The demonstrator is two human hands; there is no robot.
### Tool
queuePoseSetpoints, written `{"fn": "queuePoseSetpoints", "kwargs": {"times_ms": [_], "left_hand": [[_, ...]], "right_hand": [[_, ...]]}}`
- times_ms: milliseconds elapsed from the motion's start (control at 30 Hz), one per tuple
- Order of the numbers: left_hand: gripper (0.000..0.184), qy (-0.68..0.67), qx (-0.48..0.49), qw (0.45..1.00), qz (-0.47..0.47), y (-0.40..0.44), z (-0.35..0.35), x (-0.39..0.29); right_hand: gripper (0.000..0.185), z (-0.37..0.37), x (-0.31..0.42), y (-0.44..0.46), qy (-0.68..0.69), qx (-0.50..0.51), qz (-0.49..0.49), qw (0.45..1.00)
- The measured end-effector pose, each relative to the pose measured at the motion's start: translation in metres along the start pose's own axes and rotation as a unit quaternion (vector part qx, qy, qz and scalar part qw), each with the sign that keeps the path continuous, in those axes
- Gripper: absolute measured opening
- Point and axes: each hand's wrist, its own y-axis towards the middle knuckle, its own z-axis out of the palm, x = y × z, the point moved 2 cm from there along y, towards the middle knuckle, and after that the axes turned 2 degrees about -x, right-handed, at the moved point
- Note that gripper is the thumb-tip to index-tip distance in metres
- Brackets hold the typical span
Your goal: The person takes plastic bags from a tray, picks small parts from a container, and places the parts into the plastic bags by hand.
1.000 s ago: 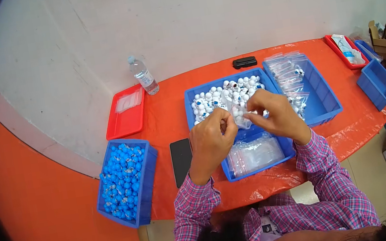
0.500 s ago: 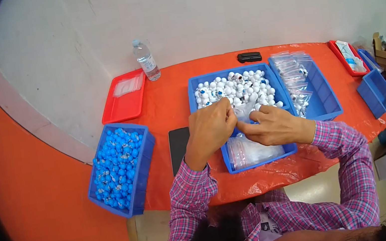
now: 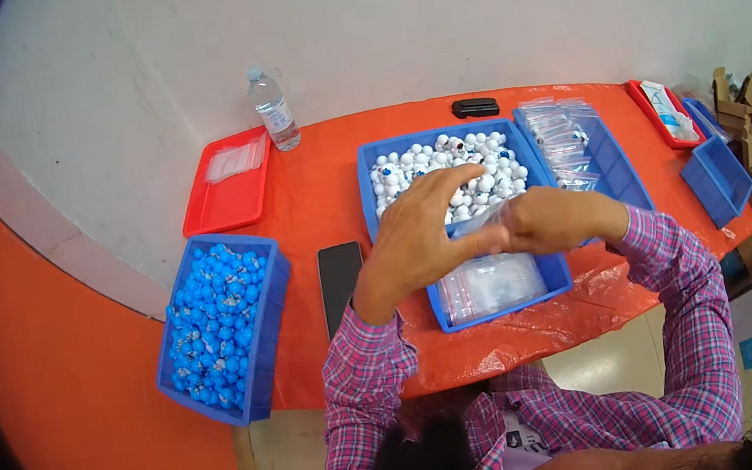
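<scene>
My left hand [image 3: 417,233] reaches over the near left corner of a blue bin of white balls [image 3: 389,146], fingers spread, its blurred thumb close to my right fingers. Curled at the bin's near right corner, my right hand [image 3: 555,216] is closed on a clear plastic bag [image 3: 488,215], mostly hidden between the hands. Some balls in the bin show blue or dark patches. Just below my hands, a smaller blue bin [image 3: 507,315] contains a stack of clear zip bags [image 3: 500,282].
Left stands a blue bin of blue balls [image 3: 225,323]. Behind it are a red tray [image 3: 220,210] with flat bags and a water bottle [image 3: 275,113]. A black phone-like slab [image 3: 342,285] lies beside my left wrist. Filled bags [image 3: 563,141] lie in a blue bin [image 3: 618,177] at right.
My left hand has opened from a closed grip and spread its fingers. My right hand has shifted slightly right and curled inward. The view has shifted slightly.
</scene>
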Motion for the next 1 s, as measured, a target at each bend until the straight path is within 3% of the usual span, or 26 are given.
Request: {"fn": "queuePoseSetpoints", "kwargs": {"times_ms": [33,67,133,200,400,567,700,900,1000], "left_hand": [[0.052,-0.057,-0.025,0.998,0.025,0.002,-0.001,0.000],[0.052,-0.061,-0.024,0.997,0.027,0.004,0.000,0.000],[0.069,-0.124,0.134,0.980,-0.080,0.007,0.008,0.002],[0.087,-0.179,0.290,0.922,-0.183,0.005,0.017,0.001],[0.092,-0.327,0.248,0.899,-0.151,-0.008,0.055,0.047],[0.094,-0.297,0.337,0.864,-0.227,-0.015,0.050,0.049],[0.093,-0.348,0.227,0.900,-0.134,-0.013,0.059,0.025],[0.084,-0.443,0.221,0.858,-0.137,-0.037,0.095,0.027],[0.074,-0.411,0.265,0.843,-0.224,-0.047,0.101,0.038]], "right_hand": [[0.021,-0.007,-0.001,-0.002,0.113,0.015,-0.004,0.994],[0.021,-0.012,0.000,-0.003,0.112,0.015,0.001,0.994],[0.024,-0.018,0.004,-0.006,0.183,0.063,0.030,0.981],[0.030,-0.023,0.007,-0.012,0.254,0.107,0.059,0.959],[0.028,-0.044,0.007,-0.025,0.198,0.121,0.194,0.953],[0.031,-0.048,-0.004,-0.032,0.253,0.109,0.219,0.936],[0.027,-0.016,-0.005,-0.025,0.181,0.115,0.066,0.974],[0.024,-0.005,0.002,-0.030,0.157,0.141,0.009,0.977],[0.020,-0.010,-0.004,-0.031,0.220,0.113,0.044,0.968]]}}
